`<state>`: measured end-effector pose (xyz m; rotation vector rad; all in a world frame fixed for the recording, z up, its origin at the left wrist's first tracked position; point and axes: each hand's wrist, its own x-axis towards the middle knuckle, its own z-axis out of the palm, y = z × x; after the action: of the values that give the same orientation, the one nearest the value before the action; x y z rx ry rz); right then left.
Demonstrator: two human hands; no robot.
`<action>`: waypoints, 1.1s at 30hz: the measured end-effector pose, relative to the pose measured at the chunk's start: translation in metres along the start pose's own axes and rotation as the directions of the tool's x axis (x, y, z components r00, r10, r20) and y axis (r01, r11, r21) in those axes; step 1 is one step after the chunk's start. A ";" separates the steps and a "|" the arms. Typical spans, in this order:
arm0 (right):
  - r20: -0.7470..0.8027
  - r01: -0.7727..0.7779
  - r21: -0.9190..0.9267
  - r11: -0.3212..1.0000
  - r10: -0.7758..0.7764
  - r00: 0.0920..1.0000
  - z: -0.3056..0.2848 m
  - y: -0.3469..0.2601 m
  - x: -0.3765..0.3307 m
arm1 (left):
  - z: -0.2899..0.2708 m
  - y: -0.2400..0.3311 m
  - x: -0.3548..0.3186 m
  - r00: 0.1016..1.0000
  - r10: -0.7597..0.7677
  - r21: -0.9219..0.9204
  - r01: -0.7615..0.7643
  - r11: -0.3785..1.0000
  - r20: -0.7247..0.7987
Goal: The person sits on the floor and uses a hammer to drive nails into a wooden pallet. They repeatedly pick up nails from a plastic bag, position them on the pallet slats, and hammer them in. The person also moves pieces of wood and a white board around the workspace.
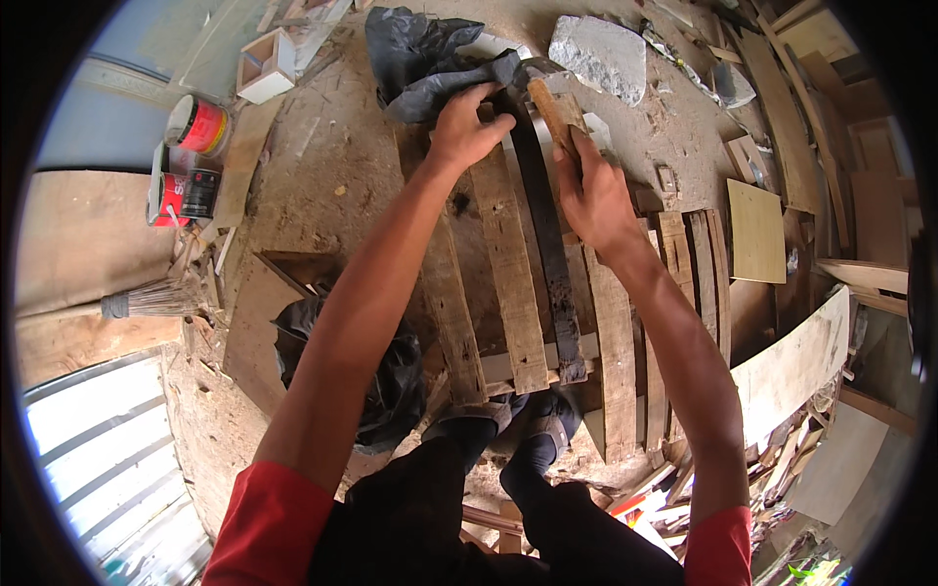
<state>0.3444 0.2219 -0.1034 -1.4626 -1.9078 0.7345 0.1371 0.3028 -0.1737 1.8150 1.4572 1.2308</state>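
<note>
My right hand point(598, 200) is wrapped round the wooden handle of a hammer point(552, 109), whose dark head end points away from me. Under both hands lies a pallet-like row of rough wooden slats point(508, 259). One dark, blackened slat point(545, 220) runs lengthwise through it. Beside that slat's far end is my left hand point(471, 132), thumb and forefinger curved apart, tips near its left edge. Whether anything small lies at those fingertips is hidden in shadow. Crumpled black plastic point(415, 59) sits just beyond the left hand.
A pale concrete chunk point(598, 57) rests beyond the hammer. At left are red paint cans point(198, 125), a small wooden box point(266, 66) and a broom point(147, 301). Another black plastic bag point(391, 391) lies near my feet. Boards point(755, 230) and scrap wood point(782, 449) crowd the right.
</note>
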 end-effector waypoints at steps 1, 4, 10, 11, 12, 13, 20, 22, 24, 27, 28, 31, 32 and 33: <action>-0.044 0.019 0.042 0.999 -0.017 0.999 0.001 0.000 -0.005 | 0.001 0.001 -0.002 1.000 -0.005 -0.002 0.005 1.000 -0.004; 0.041 0.025 -0.056 0.998 -0.023 0.999 -0.003 0.000 0.000 | 0.001 -0.001 0.000 0.998 -0.034 0.000 0.034 0.999 -0.049; 0.000 0.052 0.013 0.999 -0.052 0.999 -0.002 0.001 -0.005 | 0.003 0.000 0.000 0.995 -0.003 -0.029 0.000 1.000 -0.101; -0.001 0.058 0.036 0.998 -0.058 0.998 -0.002 0.000 -0.007 | 0.004 -0.001 0.000 0.995 0.001 -0.033 -0.005 0.999 -0.101; 0.032 0.022 0.009 1.000 -0.022 0.999 -0.002 -0.002 -0.006 | 0.003 -0.001 -0.002 0.995 0.002 -0.012 -0.003 1.000 -0.104; 0.065 -0.013 -0.018 1.000 0.014 0.998 -0.003 -0.005 -0.004 | 0.002 -0.002 -0.003 0.994 0.002 0.009 -0.001 1.000 -0.107; 0.056 0.027 -0.111 0.993 -0.021 0.998 -0.010 0.009 0.006 | 0.003 0.006 -0.002 0.990 0.038 -0.022 -0.042 0.999 -0.134; -0.025 0.007 -0.032 0.999 -0.008 1.000 -0.010 0.005 0.004 | 0.001 0.009 -0.002 0.996 -0.032 -0.009 0.031 0.999 -0.085; -0.099 -0.029 0.125 0.992 0.042 0.994 -0.007 -0.007 -0.002 | -0.001 0.009 -0.006 0.995 -0.070 -0.002 0.070 0.998 -0.066; 0.049 0.041 -0.065 0.997 -0.037 0.998 -0.005 0.003 0.005 | 0.000 0.010 -0.002 0.993 -0.047 0.016 0.049 0.999 -0.106; 0.118 0.070 -0.136 0.988 -0.054 0.991 -0.006 0.006 0.007 | 0.002 0.011 -0.002 0.990 -0.034 0.042 0.040 0.998 -0.134; -0.015 0.047 0.007 0.999 -0.047 0.999 0.002 -0.008 -0.004 | 0.002 0.009 -0.005 0.987 -0.012 0.020 0.016 1.000 -0.162; -0.052 0.014 0.053 0.998 -0.012 0.999 0.002 -0.013 -0.008 | 0.003 0.009 -0.005 0.987 -0.006 -0.010 0.004 1.000 -0.162; -0.050 0.028 0.020 0.999 -0.027 0.998 0.004 -0.008 -0.007 | 0.002 0.009 -0.005 0.992 -0.036 -0.014 0.035 0.999 -0.121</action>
<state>0.3378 0.2131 -0.1010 -1.4258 -1.8740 0.6975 0.1432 0.2955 -0.1690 1.7257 1.5378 1.3499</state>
